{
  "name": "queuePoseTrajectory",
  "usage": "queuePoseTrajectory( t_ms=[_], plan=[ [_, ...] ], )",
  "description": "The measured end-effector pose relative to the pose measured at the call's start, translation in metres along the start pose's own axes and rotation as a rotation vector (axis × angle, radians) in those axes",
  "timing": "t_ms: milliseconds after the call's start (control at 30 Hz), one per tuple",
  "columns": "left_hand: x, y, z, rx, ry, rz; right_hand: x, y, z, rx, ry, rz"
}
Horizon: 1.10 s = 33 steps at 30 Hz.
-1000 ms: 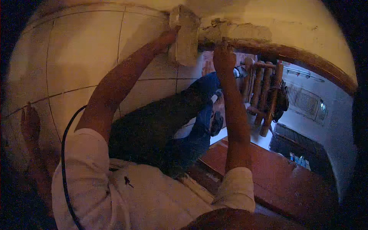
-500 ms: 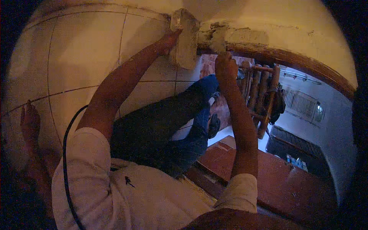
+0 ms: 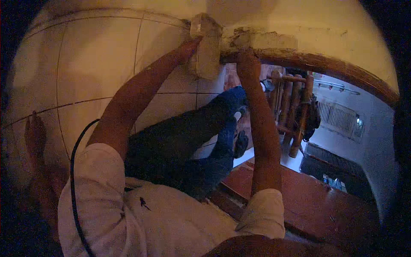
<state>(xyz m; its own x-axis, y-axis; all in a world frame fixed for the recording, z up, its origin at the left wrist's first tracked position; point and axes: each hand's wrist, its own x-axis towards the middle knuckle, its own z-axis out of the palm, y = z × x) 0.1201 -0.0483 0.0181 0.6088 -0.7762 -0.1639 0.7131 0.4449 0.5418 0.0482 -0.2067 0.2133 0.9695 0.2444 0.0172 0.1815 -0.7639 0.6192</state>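
Observation:
My left hand [image 3: 188, 49] grips the edge of an oblong, plaster-smeared board [image 3: 207, 55], held upright beside the damaged wall edge. My right hand [image 3: 248, 66] is closed around a putty knife [image 3: 243, 42], its handle mostly hidden in my fist. The blade lies against a rough patch of grey plaster [image 3: 274, 40] on the yellowish wall, just above a worn brown edge strip [image 3: 308, 60]. The board and the knife stand a short gap apart.
Large pale tiles [image 3: 98, 55] spread at the left, where another hand [image 3: 35, 132] shows dimly. A wooden railing [image 3: 295, 103] with a dark bag [image 3: 312, 115] stands at the right. Below it is a reddish-brown surface [image 3: 295, 205]. A black cable [image 3: 73, 171] loops past my left sleeve.
My right hand has moved slightly up and left with the putty knife, nearer the rough plaster. My left hand and the board have barely shifted.

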Motion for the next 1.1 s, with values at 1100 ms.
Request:
queuePoseTrajectory(
  t_ms=[1100],
  plan=[
    [-0.061,0.015,0.009,0.14,0.194,-0.031,-0.045,-0.076,-0.014,0.211,-0.115,0.181]
  ],
)
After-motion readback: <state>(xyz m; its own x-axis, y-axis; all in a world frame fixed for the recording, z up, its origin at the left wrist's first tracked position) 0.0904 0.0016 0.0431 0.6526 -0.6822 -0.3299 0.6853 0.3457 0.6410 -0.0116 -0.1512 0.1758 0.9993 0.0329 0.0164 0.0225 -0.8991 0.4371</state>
